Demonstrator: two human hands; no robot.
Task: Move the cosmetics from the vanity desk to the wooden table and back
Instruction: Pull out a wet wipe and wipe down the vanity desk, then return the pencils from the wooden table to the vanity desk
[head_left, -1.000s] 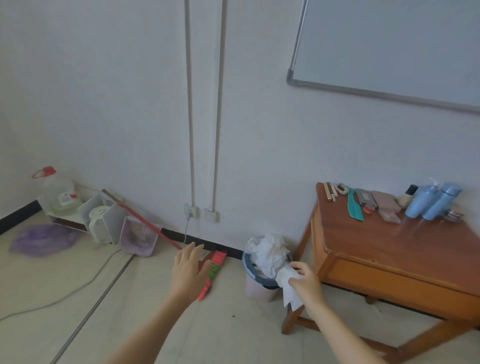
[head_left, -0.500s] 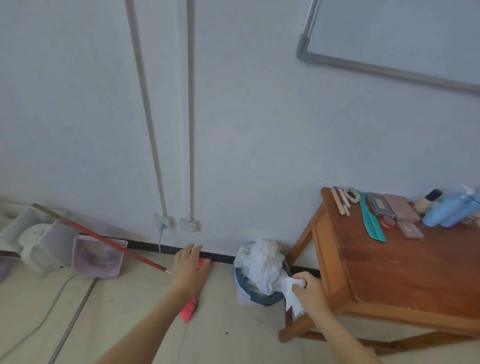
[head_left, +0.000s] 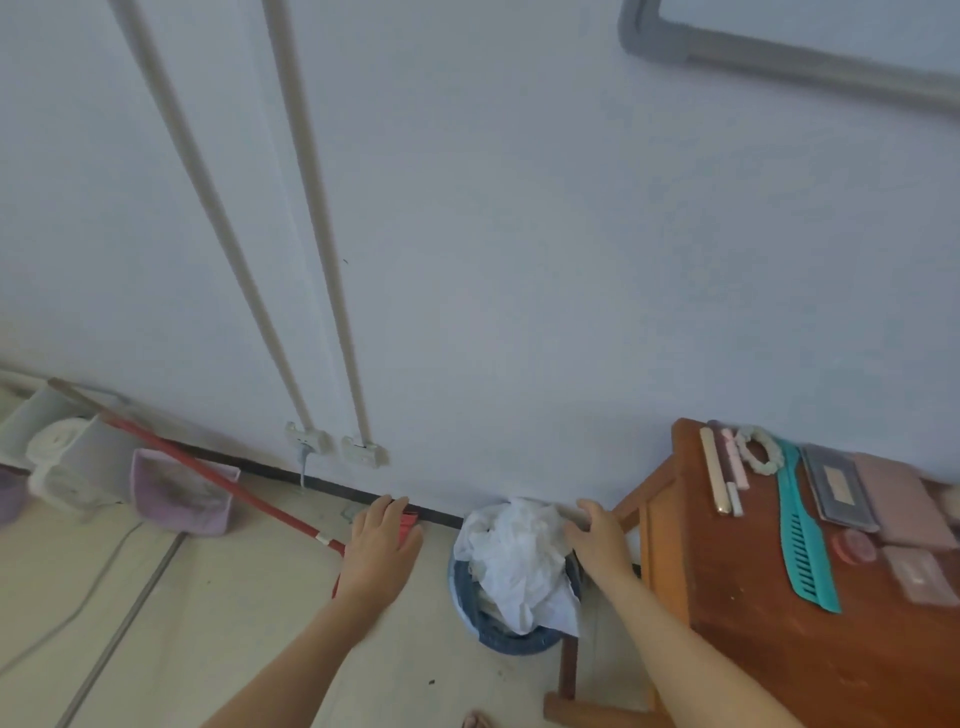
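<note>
A pale wall filled most of what we saw, with a bare floor below it. At the right stood the wooden worktop, and the cosmetics lay in a row along its far edge, none of them in hand. Just left of it sat a bin stuffed with a crumpled white liner, and a red broom leaned against the wall.

The left hand hovered flat over the floor, its grip apart and empty. The right hand hung over the bin's rim with fingers loose on the liner, its grip apart too, holding nothing we could make out.

Among the cosmetics, we judged the teal comb stiff and light, best taken by its solid spine. The flat palettes looked rigid, with lids that might swing open, so we would pinch them across the long edges. The round compact seemed smooth and could slip, so we would take it by the rim. The thin sticks could roll, and a pinch at the middle would suit them.
</note>
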